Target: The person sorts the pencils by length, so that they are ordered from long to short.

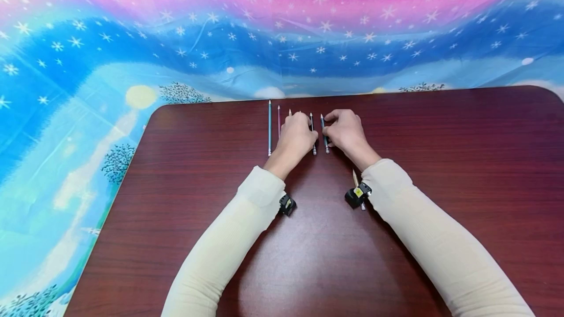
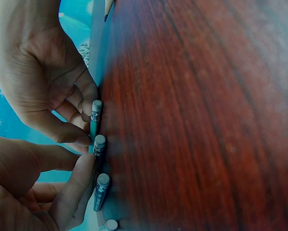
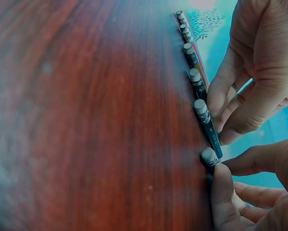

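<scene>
Several pencils lie side by side near the table's far edge, erasers toward the person. My left hand [image 1: 296, 136] reaches over the middle of the row, hiding parts of some pencils. Its thumb and finger pinch a dark pencil [image 3: 208, 126]. Just to the right, my right hand [image 1: 345, 128] pinches a blue pencil [image 1: 324, 136] between thumb and fingers, its white eraser [image 3: 209, 154] toward the person. A narrow gap parts these two pencils. At the row's left end are a teal pencil [image 1: 270, 128] and a pink pencil [image 1: 279, 119].
Another pencil [image 1: 355, 178] lies apart, partly under the right wrist camera [image 1: 358, 194]. The dark red wooden table [image 1: 185, 170] ends just beyond the row. A snowflake-patterned cloth [image 1: 246, 38] hangs behind it.
</scene>
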Action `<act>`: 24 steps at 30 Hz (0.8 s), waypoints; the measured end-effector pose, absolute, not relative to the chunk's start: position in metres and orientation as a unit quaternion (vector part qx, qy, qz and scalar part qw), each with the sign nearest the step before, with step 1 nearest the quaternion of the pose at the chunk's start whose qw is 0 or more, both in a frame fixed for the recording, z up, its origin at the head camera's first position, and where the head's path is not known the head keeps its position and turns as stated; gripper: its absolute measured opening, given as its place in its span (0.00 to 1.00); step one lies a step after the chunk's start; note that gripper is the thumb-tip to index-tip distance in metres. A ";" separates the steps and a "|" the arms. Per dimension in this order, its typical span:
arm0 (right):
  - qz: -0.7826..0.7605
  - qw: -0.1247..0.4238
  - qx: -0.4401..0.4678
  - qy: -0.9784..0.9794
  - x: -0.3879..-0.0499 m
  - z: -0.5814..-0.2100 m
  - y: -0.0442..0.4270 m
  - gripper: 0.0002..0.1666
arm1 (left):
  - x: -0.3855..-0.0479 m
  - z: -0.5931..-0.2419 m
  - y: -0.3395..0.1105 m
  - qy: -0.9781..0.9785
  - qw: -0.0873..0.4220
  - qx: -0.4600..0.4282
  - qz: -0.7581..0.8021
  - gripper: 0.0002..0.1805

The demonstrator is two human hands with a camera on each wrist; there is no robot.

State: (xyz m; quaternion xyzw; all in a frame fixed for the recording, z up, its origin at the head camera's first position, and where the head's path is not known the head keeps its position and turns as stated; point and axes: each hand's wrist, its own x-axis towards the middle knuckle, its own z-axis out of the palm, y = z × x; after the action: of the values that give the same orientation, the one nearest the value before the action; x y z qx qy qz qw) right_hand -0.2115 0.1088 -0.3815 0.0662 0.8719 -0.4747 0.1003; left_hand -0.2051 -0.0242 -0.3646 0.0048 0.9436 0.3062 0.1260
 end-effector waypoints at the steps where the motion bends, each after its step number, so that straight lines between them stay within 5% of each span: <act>1: -0.475 0.100 0.067 0.872 -0.211 -0.382 0.109 0.22 | -0.205 -0.365 -0.024 0.943 0.127 0.004 0.306 0.21; 24: -0.499 0.107 0.076 0.857 -0.212 -0.382 0.111 0.21 | -0.205 -0.364 -0.025 0.941 0.137 -0.001 0.308 0.19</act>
State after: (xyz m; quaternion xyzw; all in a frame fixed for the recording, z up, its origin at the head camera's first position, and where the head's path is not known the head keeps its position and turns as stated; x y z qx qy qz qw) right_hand -0.2116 0.1107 -0.3819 0.0765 0.8566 -0.4990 0.1066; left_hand -0.2054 -0.0254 -0.3641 -0.0006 0.9415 0.3078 0.1375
